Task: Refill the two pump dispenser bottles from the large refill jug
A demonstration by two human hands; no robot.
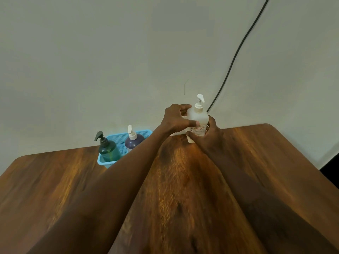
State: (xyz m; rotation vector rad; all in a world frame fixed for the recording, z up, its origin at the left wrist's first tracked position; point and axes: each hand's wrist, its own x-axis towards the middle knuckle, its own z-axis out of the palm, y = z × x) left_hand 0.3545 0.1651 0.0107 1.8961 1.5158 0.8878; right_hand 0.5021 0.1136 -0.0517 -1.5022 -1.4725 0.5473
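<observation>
Both forearms enter from the bottom edge, cut off above the elbow, and cover much of the middle of the wooden table [256, 162]. The near part of the tabletop is slightly blurred.

Further back on the left, a light blue mesh basket [120, 139] sits close to the table's far edge. It holds two upright dispensers. The green pump bottle [109, 151], with a dark pump, stands in the near left part. The purple pump bottle [134, 142], with a white pump, is just behind and to its right. The left forearm crosses in front of the basket's right end and hides it.

At the far edge, right of the basket, a white pump bottle [199, 120] stands upright between both hands. Its base is hidden behind the right hand [211, 136], and the red print on its label is too small to read. The left hand [176, 120] grips the upper body, thumb laid across the front and fingers curled round the back. The right hand clasps lower down, thumb over the bottom of the label and fingers wrapped round the right side.

A white object [175, 134] shows in slivers behind the left hand; what it is cannot be told.

Beyond is a plain pale wall [91, 61], with a black cable [236, 54] running diagonally down it behind the bottle. A dark shape [330, 165] is cut off at the right edge.
</observation>
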